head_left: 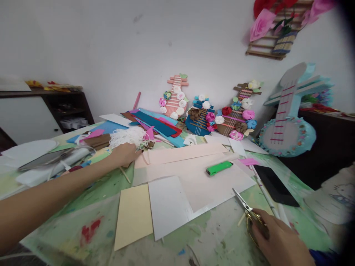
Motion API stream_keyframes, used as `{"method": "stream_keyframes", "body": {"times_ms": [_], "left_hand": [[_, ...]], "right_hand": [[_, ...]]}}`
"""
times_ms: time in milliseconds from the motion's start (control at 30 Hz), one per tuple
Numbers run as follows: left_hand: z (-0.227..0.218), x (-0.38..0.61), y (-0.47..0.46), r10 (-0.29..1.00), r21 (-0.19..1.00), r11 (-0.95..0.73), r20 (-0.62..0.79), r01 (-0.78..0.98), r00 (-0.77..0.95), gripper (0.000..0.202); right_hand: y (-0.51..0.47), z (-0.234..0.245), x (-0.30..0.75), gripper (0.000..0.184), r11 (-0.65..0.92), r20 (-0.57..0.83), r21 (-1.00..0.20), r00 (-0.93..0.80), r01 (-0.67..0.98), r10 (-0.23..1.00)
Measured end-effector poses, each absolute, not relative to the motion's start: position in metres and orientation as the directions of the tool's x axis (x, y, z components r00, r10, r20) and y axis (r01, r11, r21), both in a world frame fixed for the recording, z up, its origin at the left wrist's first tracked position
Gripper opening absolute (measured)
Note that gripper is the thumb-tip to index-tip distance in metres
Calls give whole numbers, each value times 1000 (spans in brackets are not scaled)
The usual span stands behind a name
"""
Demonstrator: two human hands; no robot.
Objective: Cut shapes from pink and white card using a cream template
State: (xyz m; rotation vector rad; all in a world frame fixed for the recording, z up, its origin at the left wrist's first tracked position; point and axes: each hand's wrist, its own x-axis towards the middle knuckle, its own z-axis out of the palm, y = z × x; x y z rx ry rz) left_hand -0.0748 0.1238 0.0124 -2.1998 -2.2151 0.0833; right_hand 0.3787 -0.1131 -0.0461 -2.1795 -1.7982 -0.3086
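My left hand (125, 153) is stretched far across the table, its fingers closed on a tangled bundle of white string (128, 136). My right hand (277, 236) rests at the near right edge of the table and grips the gold handles of a pair of scissors (244, 204), whose blades point up and left over a pale pink sheet (199, 173). A white sheet (168, 205) and a cream sheet (134, 214) lie side by side in front of me.
A green utility knife (219, 168) lies on the pink sheet. A black phone (276, 184) sits at the right. Coloured foam sheets (158, 125) are piled behind the string. Flower-decorated paper guitars (201, 116) lean on the wall; a large blue one (287, 125) stands right.
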Motion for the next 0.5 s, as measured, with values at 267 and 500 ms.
{"method": "stream_keyframes", "body": {"times_ms": [267,500], "left_hand": [[7,-75,134,983,172,23,-182,985,9,36],[7,-71,140,988,233,-4,-150,972,40,36]], "right_hand": [[-105,-13,362,33,-3,406,143,-56,990,912],[-30,35,326,42,66,215,228,-116,971,970]]}}
